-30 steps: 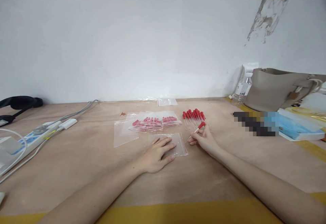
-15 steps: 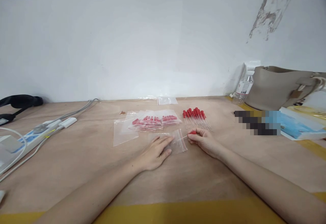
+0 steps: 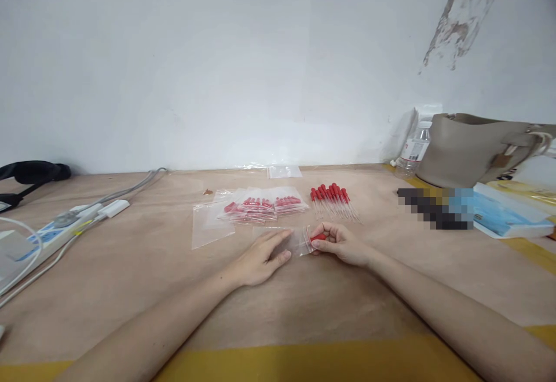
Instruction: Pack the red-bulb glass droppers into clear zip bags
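My left hand [image 3: 264, 257] lies with fingers stretched out on a clear zip bag [image 3: 299, 242], pressing its left part to the table. At the bag's right end, my right hand [image 3: 345, 246] pinches a thin rod with a red end [image 3: 319, 237]. Its slim stem points left into the bag's mouth, hard to see through the plastic. Just behind my right hand lies a fanned row of red-ended thin rods [image 3: 332, 193], red ends away from me. Left of them, several filled zip bags [image 3: 260, 208] overlap in a pile with red ends showing through.
A flat clear bag [image 3: 212, 228] lies left of the pile, and another [image 3: 284, 171] lies by the wall. At left are a power strip [image 3: 52, 231] and cables. A bottle [image 3: 417, 150], a grey bag [image 3: 469, 144] and a blue-and-white packet [image 3: 504, 214] stand or lie right.
My right hand has moved slightly left, bringing the red end up to the bag's mouth and the stem inside. My left hand stays on the bag, its fingers a little more raised.
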The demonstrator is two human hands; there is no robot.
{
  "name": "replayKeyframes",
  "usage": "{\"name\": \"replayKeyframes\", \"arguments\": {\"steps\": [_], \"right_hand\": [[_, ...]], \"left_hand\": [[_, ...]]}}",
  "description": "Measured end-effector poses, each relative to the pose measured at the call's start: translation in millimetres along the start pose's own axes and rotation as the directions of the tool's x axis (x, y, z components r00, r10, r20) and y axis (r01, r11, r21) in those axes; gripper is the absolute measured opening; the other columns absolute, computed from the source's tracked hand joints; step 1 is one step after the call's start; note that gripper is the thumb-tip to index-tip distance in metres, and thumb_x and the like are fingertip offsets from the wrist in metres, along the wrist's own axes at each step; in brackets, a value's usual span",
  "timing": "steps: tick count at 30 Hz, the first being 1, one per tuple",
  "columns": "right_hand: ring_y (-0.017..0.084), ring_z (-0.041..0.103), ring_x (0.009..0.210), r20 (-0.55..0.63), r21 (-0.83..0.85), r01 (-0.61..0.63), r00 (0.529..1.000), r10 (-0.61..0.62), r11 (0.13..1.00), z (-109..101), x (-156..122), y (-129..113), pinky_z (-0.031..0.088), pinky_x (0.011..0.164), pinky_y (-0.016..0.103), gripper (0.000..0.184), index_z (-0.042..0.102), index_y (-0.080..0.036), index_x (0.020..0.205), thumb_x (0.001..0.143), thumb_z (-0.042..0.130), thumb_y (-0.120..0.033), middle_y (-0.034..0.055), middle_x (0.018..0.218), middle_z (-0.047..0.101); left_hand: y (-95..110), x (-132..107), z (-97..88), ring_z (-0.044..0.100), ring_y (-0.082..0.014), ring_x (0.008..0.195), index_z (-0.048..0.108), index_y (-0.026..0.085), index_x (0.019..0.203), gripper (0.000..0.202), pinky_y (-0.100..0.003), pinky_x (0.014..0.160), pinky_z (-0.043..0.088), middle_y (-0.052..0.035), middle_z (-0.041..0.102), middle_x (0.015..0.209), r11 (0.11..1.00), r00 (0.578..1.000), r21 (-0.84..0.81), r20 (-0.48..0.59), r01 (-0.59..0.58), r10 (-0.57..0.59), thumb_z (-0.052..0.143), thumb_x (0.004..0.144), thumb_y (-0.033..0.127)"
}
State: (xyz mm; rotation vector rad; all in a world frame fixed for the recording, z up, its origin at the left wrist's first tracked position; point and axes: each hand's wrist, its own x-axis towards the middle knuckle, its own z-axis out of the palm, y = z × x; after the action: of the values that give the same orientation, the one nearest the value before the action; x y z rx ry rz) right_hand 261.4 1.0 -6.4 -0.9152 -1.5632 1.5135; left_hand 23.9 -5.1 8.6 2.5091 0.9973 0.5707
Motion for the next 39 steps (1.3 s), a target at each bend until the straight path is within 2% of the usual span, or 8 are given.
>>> {"name": "replayKeyframes", "arguments": {"steps": [5, 13, 17, 21, 24, 30, 37, 39], "right_hand": [[0.008, 0.054, 0.060, -0.058, -0.076, -0.057, 0.997, 0.052, 0.995, -14, 2, 4, 0.041, 0.060, 0.021, 0.023, 0.061, -0.014, 0.074, 0.061, 0.070, -0.031, -0.0015, 0.066, 0.060], [0.006, 0.042, 0.050, 0.108, -0.396, 0.065, 0.994, -0.024, 0.916, -14, 2, -4, 0.034, 0.050, 0.020, 0.040, 0.063, -0.014, 0.079, 0.078, 0.046, -0.050, -0.0032, 0.058, 0.050], [0.008, 0.046, 0.046, 0.032, -0.281, -0.032, 0.999, 0.042, 0.959, -17, -1, -8, 0.034, 0.045, 0.020, 0.046, 0.055, -0.015, 0.087, 0.079, 0.038, -0.057, -0.0045, 0.050, 0.048], [0.008, 0.050, 0.049, -0.066, -0.226, -0.101, 0.994, 0.088, 0.969, -11, -4, -6, 0.033, 0.042, 0.019, 0.041, 0.052, -0.016, 0.080, 0.068, 0.056, -0.055, -0.0007, 0.060, 0.058], [0.006, 0.046, 0.047, -0.137, -0.239, -0.129, 0.986, 0.098, 0.963, -4, -5, -3, 0.032, 0.043, 0.019, 0.037, 0.053, -0.015, 0.067, 0.060, 0.066, -0.049, -0.0011, 0.057, 0.057], [0.003, 0.032, 0.031, -0.306, -0.221, -0.209, 0.942, 0.136, 0.953, 2, -5, -1, 0.019, 0.032, 0.018, 0.034, 0.052, -0.016, 0.065, 0.061, 0.064, -0.047, -0.0068, 0.043, 0.047], [0.002, 0.020, 0.026, -0.196, 0.126, -0.225, 0.949, 0.247, 0.966, 4, -8, -6, 0.008, 0.031, 0.018, 0.029, 0.046, -0.019, 0.071, 0.064, 0.063, -0.042, -0.0124, 0.032, 0.032], [0.003, 0.021, 0.026, -0.188, 0.149, -0.230, 0.948, 0.256, 0.962, 3, -8, -6, 0.009, 0.031, 0.017, 0.030, 0.045, -0.020, 0.077, 0.064, 0.062, -0.041, -0.0125, 0.035, 0.035]], "left_hand": [[-11, -1, -12.0, 0.042, -0.0211, 0.117, 0.047, 0.023, 0.122, 0.042, -0.037, 0.098, 0.034, -0.0054, 0.047, 0.127, 0.998, 0.998, -0.034, 0.034, -0.060, 0.061, 0.050, 0.083, 0.038], [-14, -1, -5.3, 0.043, -0.0230, 0.116, 0.045, 0.023, 0.123, 0.045, -0.040, 0.098, 0.034, -0.0059, 0.048, 0.125, 0.994, 0.994, -0.041, 0.041, -0.101, 0.102, 0.053, 0.081, 0.039], [-14, -1, -5.3, 0.044, -0.0225, 0.114, 0.043, 0.024, 0.124, 0.046, -0.039, 0.096, 0.035, -0.0054, 0.049, 0.124, 0.993, 0.993, -0.034, 0.015, -0.113, 0.113, 0.053, 0.081, 0.039], [-13, -2, -5.2, 0.045, -0.0226, 0.113, 0.042, 0.024, 0.124, 0.046, -0.039, 0.096, 0.036, -0.0057, 0.049, 0.124, 0.993, 0.994, -0.019, -0.001, -0.114, 0.114, 0.052, 0.081, 0.039], [-13, -2, -4.3, 0.045, -0.0233, 0.113, 0.042, 0.023, 0.124, 0.047, -0.040, 0.095, 0.036, -0.0062, 0.049, 0.124, 0.994, 0.994, -0.012, -0.003, -0.111, 0.111, 0.052, 0.082, 0.040], [-13, -2, -4.1, 0.045, -0.0231, 0.113, 0.042, 0.023, 0.124, 0.045, -0.040, 0.096, 0.036, -0.0058, 0.049, 0.124, 0.995, 0.995, -0.005, 0.005, -0.098, 0.098, 0.051, 0.082, 0.038], [-13, -2, -3.5, 0.045, -0.0221, 0.113, 0.042, 0.024, 0.125, 0.044, -0.039, 0.096, 0.036, -0.0053, 0.049, 0.124, 0.995, 0.995, -0.006, -0.010, -0.097, 0.097, 0.049, 0.084, 0.038], [-14, -2, -3.2, 0.044, -0.0221, 0.114, 0.042, 0.024, 0.125, 0.044, -0.039, 0.096, 0.036, -0.0052, 0.048, 0.125, 0.995, 0.995, -0.003, -0.004, -0.099, 0.098, 0.049, 0.084, 0.038]]}}
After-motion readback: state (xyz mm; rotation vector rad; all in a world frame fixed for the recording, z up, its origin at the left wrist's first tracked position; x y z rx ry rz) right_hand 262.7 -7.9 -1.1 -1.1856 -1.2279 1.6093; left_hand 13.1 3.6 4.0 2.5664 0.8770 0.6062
